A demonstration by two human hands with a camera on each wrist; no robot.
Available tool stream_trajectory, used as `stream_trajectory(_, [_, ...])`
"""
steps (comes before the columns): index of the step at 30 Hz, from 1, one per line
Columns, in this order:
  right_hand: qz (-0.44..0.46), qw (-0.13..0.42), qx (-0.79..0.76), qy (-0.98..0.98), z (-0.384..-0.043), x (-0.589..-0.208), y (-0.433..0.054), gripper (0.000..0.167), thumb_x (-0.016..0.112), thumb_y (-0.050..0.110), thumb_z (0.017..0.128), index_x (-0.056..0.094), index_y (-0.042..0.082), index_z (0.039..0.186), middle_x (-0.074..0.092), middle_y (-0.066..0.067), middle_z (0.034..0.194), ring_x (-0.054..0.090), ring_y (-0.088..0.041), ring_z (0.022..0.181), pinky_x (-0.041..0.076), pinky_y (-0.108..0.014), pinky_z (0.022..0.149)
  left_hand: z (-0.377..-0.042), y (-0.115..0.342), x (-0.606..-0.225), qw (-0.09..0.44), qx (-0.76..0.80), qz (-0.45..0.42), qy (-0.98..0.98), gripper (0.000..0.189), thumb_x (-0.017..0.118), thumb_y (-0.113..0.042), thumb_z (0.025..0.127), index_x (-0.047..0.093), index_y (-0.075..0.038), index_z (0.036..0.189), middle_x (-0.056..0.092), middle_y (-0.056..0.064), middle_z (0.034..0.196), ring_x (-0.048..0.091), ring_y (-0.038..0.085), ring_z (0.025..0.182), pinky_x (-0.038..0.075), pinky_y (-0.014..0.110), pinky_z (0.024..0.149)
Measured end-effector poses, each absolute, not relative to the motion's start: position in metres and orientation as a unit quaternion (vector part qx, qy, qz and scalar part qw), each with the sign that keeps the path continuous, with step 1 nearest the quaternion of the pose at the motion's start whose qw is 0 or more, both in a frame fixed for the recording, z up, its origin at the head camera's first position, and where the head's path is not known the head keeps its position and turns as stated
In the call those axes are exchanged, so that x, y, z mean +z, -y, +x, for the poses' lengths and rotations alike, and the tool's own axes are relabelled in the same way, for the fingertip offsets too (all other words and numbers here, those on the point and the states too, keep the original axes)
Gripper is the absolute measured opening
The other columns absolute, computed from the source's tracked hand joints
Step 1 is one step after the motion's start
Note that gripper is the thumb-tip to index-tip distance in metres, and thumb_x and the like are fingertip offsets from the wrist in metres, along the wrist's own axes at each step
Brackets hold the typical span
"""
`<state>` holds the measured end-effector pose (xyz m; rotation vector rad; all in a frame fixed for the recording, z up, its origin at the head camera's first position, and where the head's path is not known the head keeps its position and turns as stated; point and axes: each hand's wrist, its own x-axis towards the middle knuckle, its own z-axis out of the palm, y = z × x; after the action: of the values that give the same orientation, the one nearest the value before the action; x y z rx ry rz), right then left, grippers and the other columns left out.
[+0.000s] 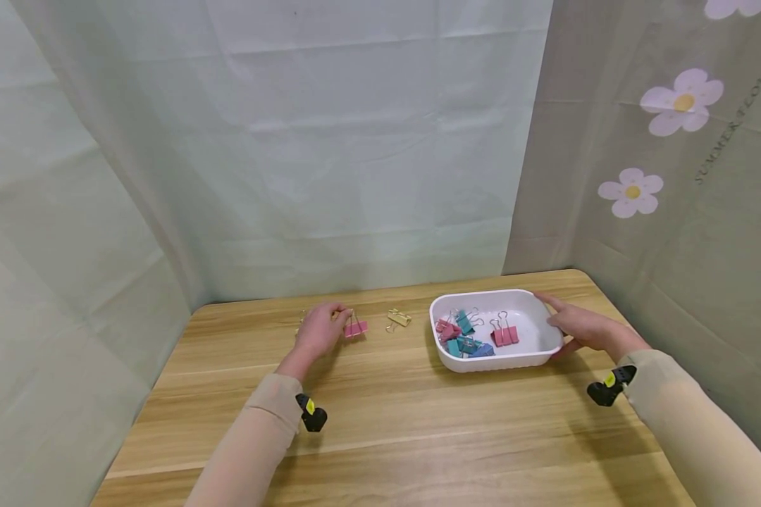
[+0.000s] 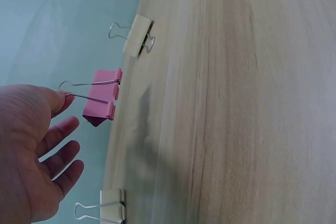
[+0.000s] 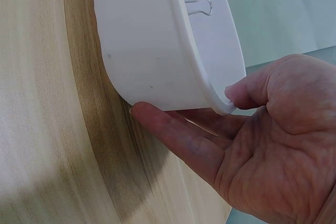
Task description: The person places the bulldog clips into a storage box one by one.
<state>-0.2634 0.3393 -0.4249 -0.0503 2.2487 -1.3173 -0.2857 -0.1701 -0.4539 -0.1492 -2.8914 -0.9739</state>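
Observation:
Thumb and fingertips of my left hand pinch a pink binder clip by its wire handle. In the left wrist view the clip hangs out past the fingertips, and the other fingers are loosely bent. At the right, my right hand grips the end of a white plastic tray, thumb over the rim and fingers against the outer wall and underside. Inside the tray lie several binder clips: a pink one in the middle, with teal, pink and blue ones bunched at its left end.
A pale yellow binder clip lies on the wooden table between left hand and tray. Another yellow clip sits beside the left hand, mostly hidden by it in the head view. Curtains hang behind the table and along both sides.

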Motion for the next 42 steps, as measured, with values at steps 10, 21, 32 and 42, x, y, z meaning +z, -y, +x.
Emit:
stream_trajectory(10, [-0.017,0.267,-0.486,-0.832,-0.262,-0.427,-0.34,0.07,0.035,0.009,0.109,-0.006,0.016,0.164,0.011,-0.036,0.156,0.046,-0.05,0.122,0.058,-0.054,0.086,-0.285,0.166,-0.447,0.076,-0.316,-0.079,0.942,0.029,0.058,-0.034,0.105,0.072,-0.01,0.112,0.068,0.012,0.123,0.059,0.035,0.12,0.045,0.054,0.103])
stream_trajectory(21, [-0.017,0.265,-0.483,-0.834,-0.261,-0.426,-0.339,0.069,0.035,0.009,0.109,-0.006,0.015,0.164,0.014,-0.037,0.154,0.047,-0.05,0.121,0.059,-0.053,0.085,-0.279,0.157,-0.432,0.085,-0.314,-0.087,0.942,0.032,0.057,-0.04,0.105,0.072,-0.013,0.115,0.066,0.01,0.127,0.056,0.035,0.123,0.045,0.055,0.103])
stream_trajectory(32, [-0.016,0.263,-0.485,-0.834,-0.262,-0.427,-0.339,0.071,0.036,0.008,0.108,-0.006,0.016,0.164,0.008,-0.035,0.157,0.05,-0.048,0.119,0.059,-0.052,0.084,-0.277,0.143,-0.422,0.086,-0.318,-0.107,0.938,0.033,0.057,-0.041,0.105,0.072,-0.014,0.116,0.065,0.008,0.128,0.054,0.033,0.128,0.044,0.054,0.105])
stream_trajectory(42, [-0.019,0.264,-0.484,-0.834,-0.262,-0.424,-0.338,0.07,0.036,0.009,0.109,-0.007,0.015,0.164,0.013,-0.037,0.155,0.047,-0.05,0.121,0.059,-0.053,0.085,-0.276,0.131,-0.416,0.091,-0.325,-0.13,0.932,0.029,0.059,-0.039,0.105,0.073,-0.016,0.114,0.065,0.007,0.13,0.054,0.031,0.127,0.043,0.053,0.107])
